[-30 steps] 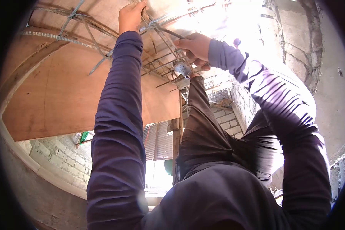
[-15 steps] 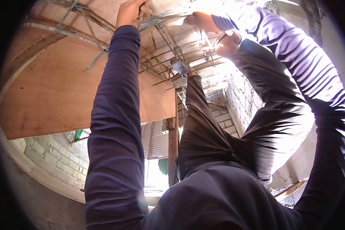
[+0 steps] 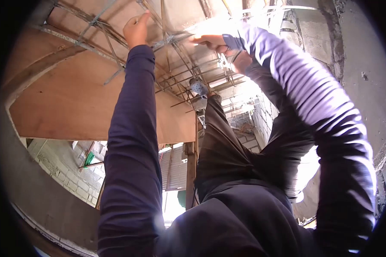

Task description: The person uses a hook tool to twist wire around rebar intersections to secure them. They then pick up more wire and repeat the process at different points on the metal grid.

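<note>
My left hand (image 3: 137, 31) is closed at the upper left, its thumb side pointing up; anything inside it is hidden. It is just left of a joint of steel bars (image 3: 169, 39) wrapped with pale ties. To the right of that joint, my right hand (image 3: 212, 41) has its fingers curled and pointing left, partly washed out by glare; what they hold cannot be made out. Thin bars (image 3: 181, 50) run below and between the hands.
A brown wooden panel (image 3: 81, 100) fills the left side. My foot in a grey perforated clog (image 3: 198, 87) rests among crossing bars. My other bare foot (image 3: 241, 62) is beneath the right forearm. A rough concrete wall (image 3: 364, 55) stands at the right.
My left hand has moved slightly left and down, away from the joint. My right hand has shifted left and down towards the joint. The view has tilted a little.
</note>
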A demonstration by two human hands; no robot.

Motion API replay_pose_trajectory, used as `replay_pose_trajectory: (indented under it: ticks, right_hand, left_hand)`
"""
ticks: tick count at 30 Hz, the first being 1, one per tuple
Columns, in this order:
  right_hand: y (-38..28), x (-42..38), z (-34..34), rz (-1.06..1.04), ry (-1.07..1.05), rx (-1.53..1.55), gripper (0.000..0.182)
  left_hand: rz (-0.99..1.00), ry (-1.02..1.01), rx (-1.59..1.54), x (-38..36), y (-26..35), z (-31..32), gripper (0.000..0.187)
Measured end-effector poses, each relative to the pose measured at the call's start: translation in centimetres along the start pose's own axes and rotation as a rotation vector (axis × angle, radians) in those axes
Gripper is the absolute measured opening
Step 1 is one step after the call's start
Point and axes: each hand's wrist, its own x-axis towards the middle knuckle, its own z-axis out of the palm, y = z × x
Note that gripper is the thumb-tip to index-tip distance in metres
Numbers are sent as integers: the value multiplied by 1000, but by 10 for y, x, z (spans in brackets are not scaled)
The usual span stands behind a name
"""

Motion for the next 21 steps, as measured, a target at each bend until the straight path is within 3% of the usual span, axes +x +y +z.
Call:
replay_pose_trajectory:
  ticks: [2, 5, 6, 7, 8, 10, 11, 12, 13, 14, 16, 17, 21]
  right_hand:
    - [52, 43, 20, -201, 4, 657, 31]
    - [80, 83, 47, -111, 141, 642, 24]
    - [77, 69, 57, -265, 325, 35, 28]
    - [72, 64, 56, -402, 503, -587, 34]
    - [74, 89, 66, -185, 508, -232, 49]
    - [50, 90, 75, -227, 528, -522, 65]
    - [41, 89, 78, -228, 527, -521, 65]
    - [35, 88, 83, -196, 604, -95, 69]
    - [30, 89, 89, -155, 662, 333, 73]
    - [30, 108, 93, -152, 660, 336, 73]
    - [42, 154, 109, -231, 739, 171, 74]
    - [38, 144, 107, -221, 648, 244, 80]
    - [38, 144, 103, -117, 567, 107, 90]
  left_hand:
    - [-26, 215, -189, -11, 23, -12, 34]
    - [71, 264, -133, -52, 37, -19, 37]
    - [122, 307, -71, -70, 37, -19, 39]
    - [30, 280, -45, -83, 22, -19, 37]
    - [-68, 253, -21, -95, 7, -18, 35]
    - [-114, 286, -92, -119, 2, -5, 34]
    - [-153, 315, -171, -125, 2, 0, 33]
    - [-157, 313, -165, -126, 2, 0, 33]
    - [-27, 441, -184, -125, 10, 0, 33]
    - [107, 568, -206, -123, 21, 1, 33]
    - [51, 545, -368, -133, 60, -7, 33]
    - [7, 527, -542, -141, 74, -13, 33]
    - [-67, 536, -616, -155, 87, -13, 30]
